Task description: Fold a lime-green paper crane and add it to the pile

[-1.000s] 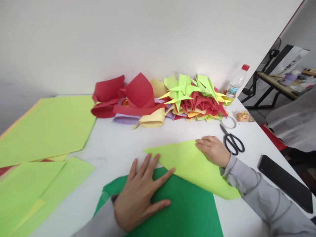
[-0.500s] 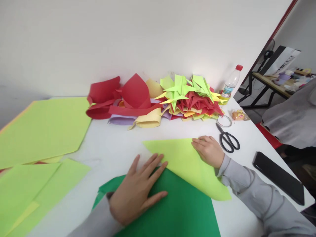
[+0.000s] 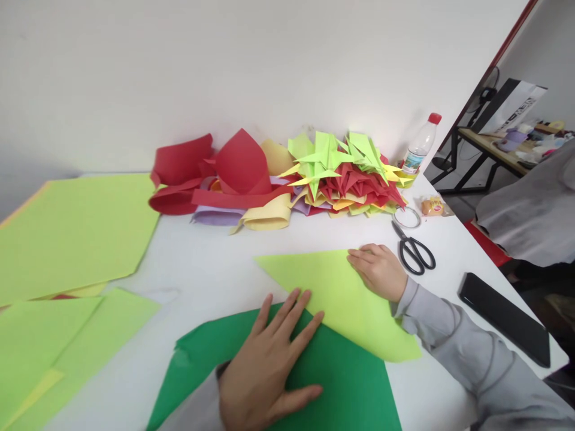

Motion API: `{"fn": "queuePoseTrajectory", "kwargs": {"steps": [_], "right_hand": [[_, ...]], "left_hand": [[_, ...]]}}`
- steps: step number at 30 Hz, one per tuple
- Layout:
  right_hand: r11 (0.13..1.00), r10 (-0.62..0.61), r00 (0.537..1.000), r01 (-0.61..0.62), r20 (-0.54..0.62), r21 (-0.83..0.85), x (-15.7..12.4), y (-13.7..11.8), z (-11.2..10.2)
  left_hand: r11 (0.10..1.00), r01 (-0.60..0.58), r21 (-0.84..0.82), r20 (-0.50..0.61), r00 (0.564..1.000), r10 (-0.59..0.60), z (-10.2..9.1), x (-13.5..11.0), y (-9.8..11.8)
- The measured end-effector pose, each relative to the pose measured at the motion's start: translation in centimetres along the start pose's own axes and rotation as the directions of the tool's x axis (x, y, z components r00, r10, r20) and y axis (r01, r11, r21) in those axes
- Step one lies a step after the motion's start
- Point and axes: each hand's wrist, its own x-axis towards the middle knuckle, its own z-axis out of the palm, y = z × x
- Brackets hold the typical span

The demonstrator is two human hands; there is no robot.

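Lime paper: the sheet (image 3: 354, 293) lies in front of me on the white counter (image 3: 211, 257), one sharp corner pointing left, its near edge overlapping the dark green sheet (image 3: 345, 383).
Left hand: my left hand (image 3: 269, 371) spread flat, palm down over the green, fingers splayed, the middle fingertips reaching the lime's near edge; nothing gripped.
Right hand: my right hand (image 3: 380, 272) half curled, fingers together on the lime's far edge; thumb hidden, so cannot tell if it pinches or only presses.
Right of work: black-handled scissors (image 3: 406, 240) just beyond the right hand, tip by a pale ring (image 3: 408, 227); wrapped snack (image 3: 433, 206) near; black phone (image 3: 503, 319) beyond my forearm.
Along wall: curled red paper (image 3: 242, 161) left, a heap of pointed lime folded shapes (image 3: 326, 158) over red ones; red-capped bottle (image 3: 417, 149) at the right end.
Left side: large lime sheets (image 3: 85, 233) stacked, smaller lime pieces (image 3: 40, 335) nearer me.
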Motion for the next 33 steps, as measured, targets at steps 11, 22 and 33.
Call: {"fn": "queuePoseTrajectory", "kwargs": {"steps": [11,22,33], "right_hand": [[1.000,0.013,1.000,-0.013,0.006,0.001,0.1,-0.1,0.0],[1.000,0.028,0.998,-0.028,0.057,0.008,0.2,-0.1,-0.3],[0.999,0.050,0.993,-0.051,0.108,0.001,0.3,-0.2,-0.5]], "left_hand": [[0.994,-0.073,-0.079,-0.027,0.997,0.071,0.4,0.2,1.2],[0.988,-0.098,-0.119,0.008,0.995,0.100,0.1,0.7,3.4],[0.984,-0.084,-0.158,0.188,0.976,0.113,-0.1,0.9,5.6]]}}
